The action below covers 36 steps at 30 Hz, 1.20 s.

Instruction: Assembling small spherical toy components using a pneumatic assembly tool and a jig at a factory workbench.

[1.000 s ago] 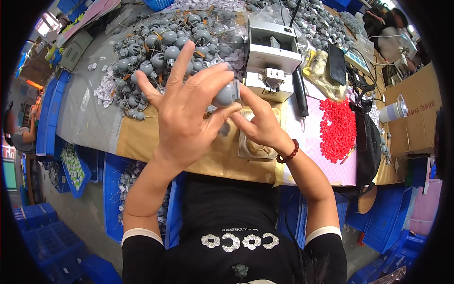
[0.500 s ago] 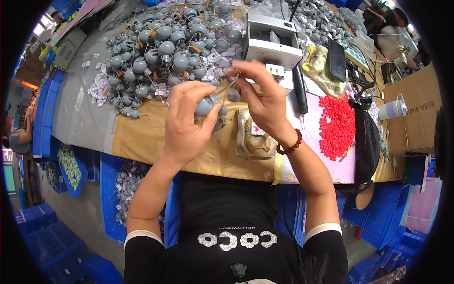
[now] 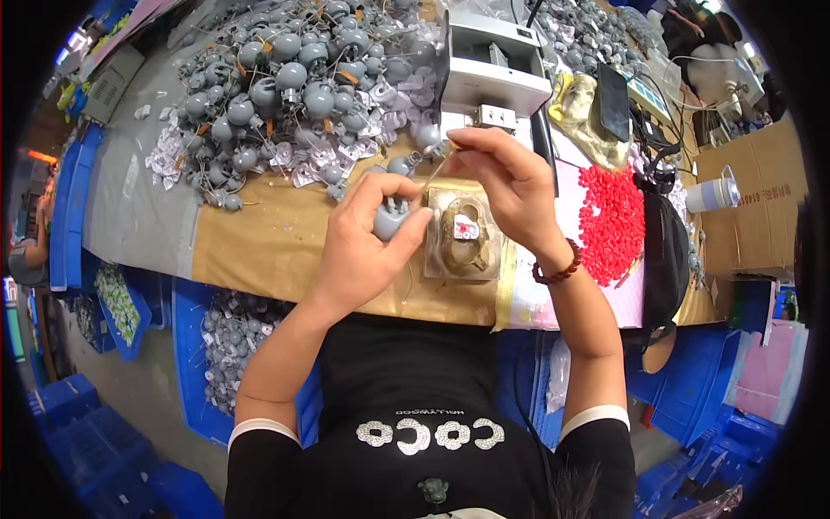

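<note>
My left hand [image 3: 356,246] is closed around a rounded grey plastic part [image 3: 388,224], held low over the table's near side. From that part a thin wire [image 3: 435,176] runs up and to the right. My right hand [image 3: 517,190] pinches the upper end of the wire between thumb and fingers. Just below and between the hands sits a square fixture block [image 3: 462,266] with a shaped recess. A small white piece with a red spot [image 3: 467,228] lies in that recess. More grey parts with short wires [image 3: 402,166] lie right behind my left hand.
A big heap of wired grey balls [image 3: 290,82] covers the back left. Behind my hands stands a white boxy machine [image 3: 493,82]. To the right are red small parts [image 3: 609,221], a dark phone [image 3: 614,102] and a black bag [image 3: 666,251]. A blue bin [image 3: 194,372] sits below the table edge.
Both hands have come slightly lower and to the right, with the grey part tilted differently. The fixture's recess, partly covered before, now shows more fully. The view has shifted slightly.
</note>
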Tool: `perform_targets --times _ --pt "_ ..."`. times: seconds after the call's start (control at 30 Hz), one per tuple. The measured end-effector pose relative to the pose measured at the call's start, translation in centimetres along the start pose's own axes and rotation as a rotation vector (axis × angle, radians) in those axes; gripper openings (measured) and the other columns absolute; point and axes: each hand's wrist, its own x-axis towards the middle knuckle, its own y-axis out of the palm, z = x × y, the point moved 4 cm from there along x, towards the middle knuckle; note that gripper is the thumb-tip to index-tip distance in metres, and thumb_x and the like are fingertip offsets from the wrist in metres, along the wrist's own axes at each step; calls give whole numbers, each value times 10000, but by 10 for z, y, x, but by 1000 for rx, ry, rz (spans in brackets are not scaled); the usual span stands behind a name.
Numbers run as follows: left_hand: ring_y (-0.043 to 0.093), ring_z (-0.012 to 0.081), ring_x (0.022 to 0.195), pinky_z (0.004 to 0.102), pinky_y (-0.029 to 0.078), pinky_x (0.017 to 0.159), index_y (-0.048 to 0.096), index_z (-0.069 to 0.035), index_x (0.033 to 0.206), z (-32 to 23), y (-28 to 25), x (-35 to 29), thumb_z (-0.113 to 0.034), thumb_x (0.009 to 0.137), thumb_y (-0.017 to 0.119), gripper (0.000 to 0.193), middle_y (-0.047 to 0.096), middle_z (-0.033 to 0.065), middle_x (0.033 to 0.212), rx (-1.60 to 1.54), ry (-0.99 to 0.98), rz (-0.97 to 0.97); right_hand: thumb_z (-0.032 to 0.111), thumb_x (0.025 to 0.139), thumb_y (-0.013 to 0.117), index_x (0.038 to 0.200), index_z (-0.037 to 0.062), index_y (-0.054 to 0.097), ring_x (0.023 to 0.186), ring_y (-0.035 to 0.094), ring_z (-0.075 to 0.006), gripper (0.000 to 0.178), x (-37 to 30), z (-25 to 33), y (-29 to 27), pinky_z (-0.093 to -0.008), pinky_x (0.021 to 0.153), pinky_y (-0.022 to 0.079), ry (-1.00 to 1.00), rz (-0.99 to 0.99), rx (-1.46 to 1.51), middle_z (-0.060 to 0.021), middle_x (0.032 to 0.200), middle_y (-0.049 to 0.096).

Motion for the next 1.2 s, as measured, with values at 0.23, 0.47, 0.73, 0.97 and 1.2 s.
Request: perform_targets --times 0.23,0.47,0.73,0.97,1.2 --pt "625 117 968 284 515 862 627 -24 1102 0 37 -36 -60 932 700 188 660 56 1037 -139 -44 345 -15 954 660 1157 14 723 741 679 -128 215 -31 19 -26 -259 653 541 348 268 -80 -85 948 715" --pt "614 311 951 402 518 814 689 -53 987 42 55 -53 -79 858 726 136 631 102 1003 429 211 240 -10 864 739 993 36 752 711 682 -219 137 -89 -32 -24 -312 637 538 100 257 -524 -84 930 689" --pt "593 309 965 417 514 823 694 -51 972 53 56 -47 -55 835 721 140 627 93 1009 538 274 198 -1 758 712 1065 77 726 787 676 -235 317 -88 -40 -6 -349 621 553 -146 350 -829 -73 998 668" --pt "586 308 981 413 508 851 682 -45 965 56 51 -48 -39 823 721 147 626 92 1002 601 250 190 98 753 662 1150 3 667 872 605 -224 408 -89 -30 -4 -343 683 555 -224 607 -948 -71 1019 590" --pt "556 339 1183 451 474 965 671 -64 1150 50 60 -46 -47 789 710 363 609 140 1225 782 317 93 125 774 642 1137 -33 656 890 596 -218 397 -93 -33 -7 -340 738 557 -280 630 -921 -75 1004 574"
